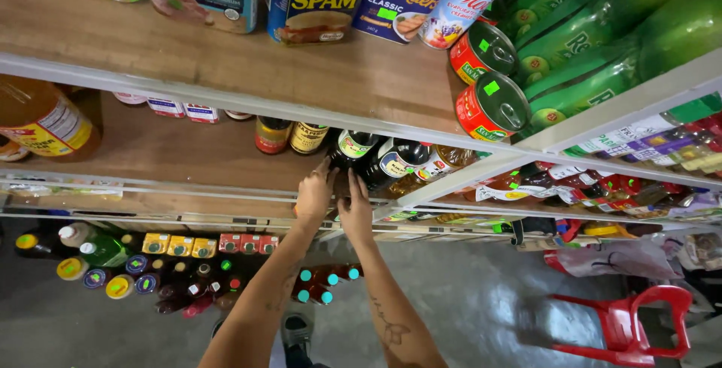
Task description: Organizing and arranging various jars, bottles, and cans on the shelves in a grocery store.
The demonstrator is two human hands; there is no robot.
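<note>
We have our left hand and right hand both on a dark bottle on the wooden shelf, fingers wrapped, grip tightness unclear.

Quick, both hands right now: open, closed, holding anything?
Left hand: fingers on a dark glass bottle with a green-and-white label; grip cannot be told.
Right hand: reaching to the same bottle; grip cannot be told.

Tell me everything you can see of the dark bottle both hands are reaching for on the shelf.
The dark glass bottle stands on the second wooden shelf, leftmost in a row of similar dark bottles. It looks glossy, nearly black, with a green-and-white label. The left hand and right hand meet at its lower part, hiding it; any grip is unclear.
</note>
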